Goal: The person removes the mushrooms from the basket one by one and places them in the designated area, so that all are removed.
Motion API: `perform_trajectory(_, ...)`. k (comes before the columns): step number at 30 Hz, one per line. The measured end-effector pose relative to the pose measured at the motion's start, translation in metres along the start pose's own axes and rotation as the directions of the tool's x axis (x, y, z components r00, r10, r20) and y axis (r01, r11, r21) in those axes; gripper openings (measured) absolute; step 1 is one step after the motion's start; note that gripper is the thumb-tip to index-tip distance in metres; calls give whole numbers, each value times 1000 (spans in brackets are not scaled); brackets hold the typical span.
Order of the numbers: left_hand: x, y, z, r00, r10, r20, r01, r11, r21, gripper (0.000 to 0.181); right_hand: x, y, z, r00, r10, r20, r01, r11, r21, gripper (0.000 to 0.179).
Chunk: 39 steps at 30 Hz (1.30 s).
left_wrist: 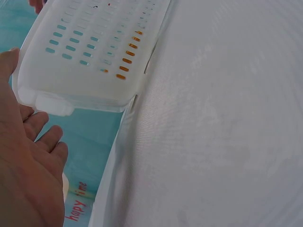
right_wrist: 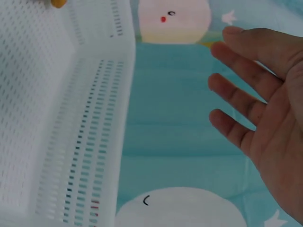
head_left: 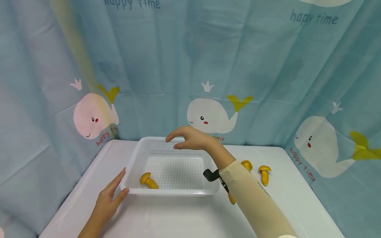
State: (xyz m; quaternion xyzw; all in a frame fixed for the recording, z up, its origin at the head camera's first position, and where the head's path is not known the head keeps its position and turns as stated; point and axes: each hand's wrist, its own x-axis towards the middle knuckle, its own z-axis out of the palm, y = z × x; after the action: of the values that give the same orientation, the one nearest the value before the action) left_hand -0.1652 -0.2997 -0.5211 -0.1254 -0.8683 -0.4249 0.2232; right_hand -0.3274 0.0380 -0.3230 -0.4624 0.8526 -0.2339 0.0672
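Observation:
A white perforated plastic basket (head_left: 169, 192) stands on the table with one yellow-brown mushroom (head_left: 149, 180) in its front left part. My left hand (head_left: 107, 200) is at the basket's left front corner, fingers and thumb extended beside its wall; in the left wrist view the thumb meets the rim. Above the basket's far rim hangs my right hand (head_left: 191, 138), its fingers loosely bent and nothing between them. The right wrist view shows that hand (right_wrist: 265, 90) apart from the basket wall (right_wrist: 90, 142).
Right of the basket lie a mushroom (head_left: 264, 175), another mushroom (head_left: 246, 164) partly behind the right forearm, and a third mushroom (head_left: 232, 198) mostly covered by it. A blue whale-print curtain (head_left: 166, 66) surrounds the white table (head_left: 166, 218).

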Motion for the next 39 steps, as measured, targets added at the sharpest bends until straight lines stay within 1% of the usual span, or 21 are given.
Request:
perform_trajectory(3,0,-1,0,1000,5,-1,-5,1000,3,76,11,0,5,999,9,39,-10,1000,21,34)
perform_trajectory(6,-1,-2,-1,1000,11,-6,-11,1000,7,76,24,0,12,997,7,75,-15,994,107,35)
perform_trajectory(10,0,-2,-2,1000,9,0,-9,1000,7,75,42,3,25,996,2,86,-21,976,218,35)
perform_trajectory(12,2,-1,-1,1000,3,9,-3,1000,-7,74,51,4,35,996,5,87,-26,971,237,36)
perform_trajectory(14,2,-1,-1,1000,-4,17,4,1000,-10,74,59,4,44,995,17,102,-40,971,234,36)
perform_trajectory(17,3,-1,1,1000,-10,15,10,1000,-7,74,70,1,59,989,39,142,-70,972,224,36)
perform_trajectory(22,2,-1,1,1000,-23,6,23,1000,2,75,85,-4,81,972,69,223,-122,965,233,37)
perform_trajectory(26,1,0,0,1000,-30,9,30,1000,9,75,93,-3,96,961,63,268,-122,970,209,39)
perform_trajectory(29,1,1,-1,999,-34,5,34,999,19,74,98,-1,106,952,48,304,-118,970,214,40)
perform_trajectory(32,0,1,-2,999,-33,9,33,999,25,74,102,1,112,938,41,345,-132,961,244,39)
perform_trajectory(35,0,3,-2,1000,-28,7,28,1000,12,74,104,3,117,927,48,372,-156,951,266,38)
perform_trajectory(39,0,4,-2,1000,-14,6,14,1000,-19,74,103,8,124,912,79,403,-199,943,267,39)
